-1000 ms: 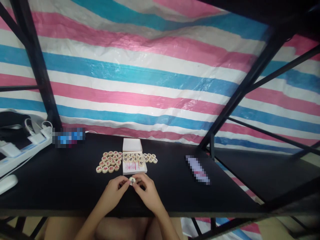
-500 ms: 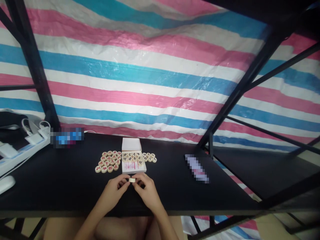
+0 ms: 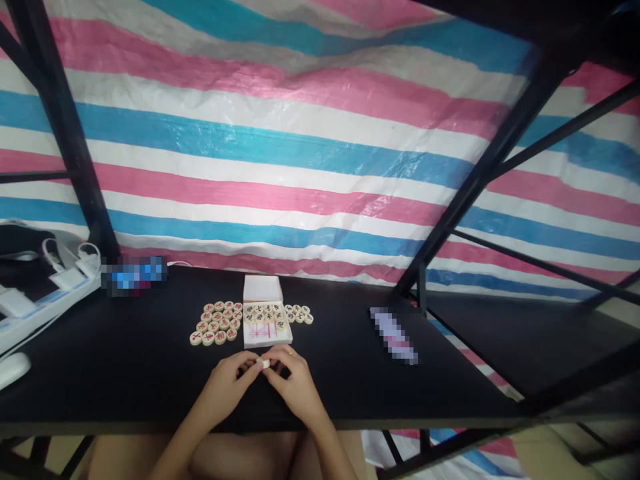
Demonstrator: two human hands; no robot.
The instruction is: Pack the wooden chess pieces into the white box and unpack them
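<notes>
Between the fingertips of both hands is a pale Chinese chess piece [image 3: 266,364], turned edge-on so its character does not show. My left hand [image 3: 233,375] pinches it from the left, and my right hand [image 3: 290,373] from the right. Just beyond them stands an open white box [image 3: 268,343] with its lid [image 3: 263,289] folded back. Inside it lie several black-marked pieces [image 3: 260,317] in rows, with red lines visible on the box's floor. Left of the box sit rows of red-marked pieces [image 3: 214,326]; a smaller group of black-marked pieces [image 3: 299,315] touches or nearly touches its right side.
All of this rests on a black table [image 3: 350,387]. A blurred-out object [image 3: 393,335] lies at right, another [image 3: 134,275] at back left. A power strip [image 3: 50,300] with plugs and a white mouse [image 3: 14,368] are at far left. Striped sheeting [image 3: 275,153] hangs behind.
The piece has turned slightly between my fingers, and less of its edge shows. Both hands stay in almost the same place; the box and other pieces have not moved.
</notes>
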